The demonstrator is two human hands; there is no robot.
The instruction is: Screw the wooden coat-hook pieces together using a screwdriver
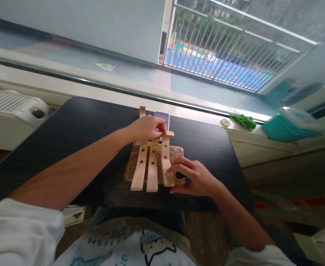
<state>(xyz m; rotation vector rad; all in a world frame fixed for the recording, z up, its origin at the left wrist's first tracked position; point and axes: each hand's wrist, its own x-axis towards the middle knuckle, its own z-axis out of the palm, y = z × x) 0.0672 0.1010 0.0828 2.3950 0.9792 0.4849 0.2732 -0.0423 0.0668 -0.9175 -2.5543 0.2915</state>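
Note:
Three pale wooden slats (152,166) with holes lie side by side over a brown cork board (179,152) on a black table (76,133). My left hand (146,128) is closed on the far ends of the slats, gripping them near a short upright wooden piece (142,111). My right hand (193,175) rests by the near end of the rightmost slat (166,162), fingers curled and pinching its side. A phone (162,118) lies just beyond my left hand.
A window sill runs behind the table, with a green cloth (244,121), a roll of tape (225,122) and a teal bag (287,127) at the right. A white radiator (10,107) stands left. Railings show outside.

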